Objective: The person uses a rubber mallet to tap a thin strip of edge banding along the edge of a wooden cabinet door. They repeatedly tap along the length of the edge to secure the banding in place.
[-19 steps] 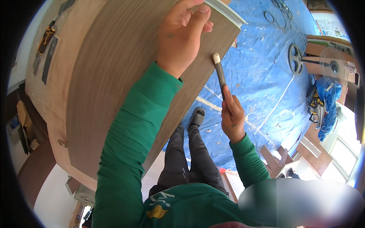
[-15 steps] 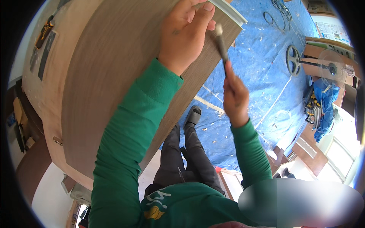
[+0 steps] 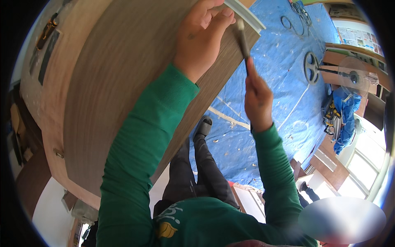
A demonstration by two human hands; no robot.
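A wide wood-grain panel [image 3: 123, 82] stretches under my left arm. At its far end runs a pale grooved strip [image 3: 247, 16]. My left hand [image 3: 199, 45] is over the panel beside that strip, thumb and fingers drawn together. What they pinch, if anything, is hidden, and some fingers are cut off by the top edge. My right hand [image 3: 259, 96] is closed round the dark handle of a slim tool [image 3: 243, 41]. The tool's pale end is blurred and lies close to my left thumb, over the panel's corner; its kind does not show clearly.
Blue sheeting [image 3: 279, 119] covers the floor, with coiled cable [image 3: 302, 18] at the back. To the right are a fan [image 3: 354, 76] and a spoked wheel-shaped base [image 3: 311, 68]. A black-and-orange tool [image 3: 47, 31] lies far left. A dark-clothed leg [image 3: 310, 192] shows at lower right.
The pale end of the tool has risen slightly toward my left thumb, and my right hand has shifted up with it. My left hand stays by the strip. The view has shifted a little.
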